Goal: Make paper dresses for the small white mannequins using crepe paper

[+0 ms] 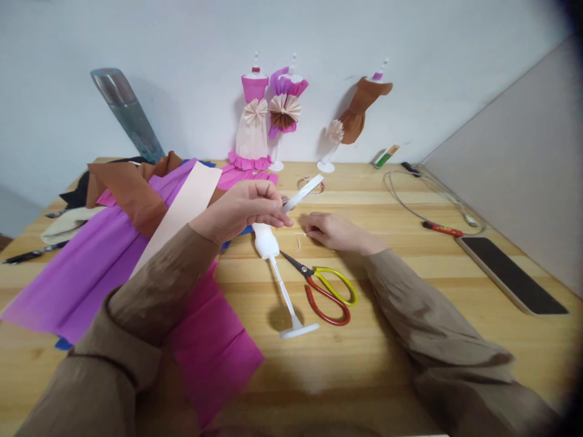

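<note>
My left hand (255,206) is closed on a roll of white tape (304,193), seen nearly edge-on above the table. Close to the wood, my right hand (339,232) has its fingers curled together, with a thin white strip (300,234) at the fingertips. Below the left hand lies a small white mannequin (266,241) on a stand, its upper part hidden by that hand. Scissors (314,279) with one red and one yellow handle rest beside it, blades partly open and pointing at the mannequin.
Crepe paper sheets (91,273) in several colours pile up at the left. Three dressed mannequins (254,121) stand along the wall, near a spray bottle (127,112). A phone (510,273), a cable (401,203), a red-handled tool (441,229) and a green stick (386,157) lie on the right.
</note>
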The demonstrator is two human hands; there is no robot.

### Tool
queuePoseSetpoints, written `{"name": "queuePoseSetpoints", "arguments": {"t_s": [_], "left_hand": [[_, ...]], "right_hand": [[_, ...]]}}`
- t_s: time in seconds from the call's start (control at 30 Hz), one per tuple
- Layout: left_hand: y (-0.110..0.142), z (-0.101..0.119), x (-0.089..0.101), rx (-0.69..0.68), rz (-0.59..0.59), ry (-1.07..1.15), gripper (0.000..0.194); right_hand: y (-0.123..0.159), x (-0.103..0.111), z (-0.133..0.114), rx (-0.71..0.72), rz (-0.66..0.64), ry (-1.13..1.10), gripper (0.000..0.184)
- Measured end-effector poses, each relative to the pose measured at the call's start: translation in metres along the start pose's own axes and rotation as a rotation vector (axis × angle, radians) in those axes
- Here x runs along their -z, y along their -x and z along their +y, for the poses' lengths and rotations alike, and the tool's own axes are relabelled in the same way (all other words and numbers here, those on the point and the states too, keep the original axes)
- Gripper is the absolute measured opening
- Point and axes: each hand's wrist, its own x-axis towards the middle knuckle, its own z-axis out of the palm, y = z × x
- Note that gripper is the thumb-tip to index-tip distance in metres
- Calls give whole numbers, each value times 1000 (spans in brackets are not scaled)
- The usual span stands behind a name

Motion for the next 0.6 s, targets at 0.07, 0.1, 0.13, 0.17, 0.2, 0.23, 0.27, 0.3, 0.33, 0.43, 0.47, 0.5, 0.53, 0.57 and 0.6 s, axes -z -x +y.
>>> {"name": "queuePoseSetpoints", "arguments": {"t_s": [0.07, 0.1, 0.13, 0.17, 0.2, 0.23, 0.27, 0.3, 0.33, 0.43, 0.47, 0.5, 0.53, 0.57, 0.6], "left_hand": [[0, 1, 0, -2, 2, 3, 13], [0, 1, -1, -2, 4, 5, 13], [1, 2, -1, -3, 7, 5, 13], [1, 2, -1, -3, 11, 5, 13], [1, 2, -1, -3, 14, 4, 14], [1, 3, -1, -1, 16, 3, 15], [1, 3, -1, 1, 20, 4, 16], [1, 3, -1, 2, 23, 5, 16], [2, 3, 0, 3, 25, 5, 16], [2, 4, 0, -8, 23, 7, 16], [2, 4, 0, -12, 21, 8, 16], [2, 4, 0, -16, 20, 8, 17], [2, 4, 0, -18, 21, 10, 17], [2, 4, 1, -19, 23, 12, 17], [2, 4, 1, -19, 23, 13, 18]], "right_hand": [[2, 1, -1, -56, 42, -20, 17], [3, 2, -1, -88, 74, -33, 21], [4, 4, 0, -120, 114, -49, 24], [5, 5, 1, -152, 159, -65, 27], [6, 7, 2, -180, 203, -85, 30], [7, 7, 4, -205, 244, -107, 32], [7, 8, 5, -226, 280, -132, 33], [8, 8, 5, -245, 313, -161, 34], [8, 7, 6, -263, 343, -194, 36], [7, 5, 5, -304, 414, -308, 39], [7, 4, 5, -313, 431, -347, 39], [6, 4, 5, -319, 444, -383, 38], [5, 4, 5, -324, 455, -416, 36], [5, 4, 6, -329, 469, -445, 34], [5, 5, 7, -335, 487, -470, 32]]}}
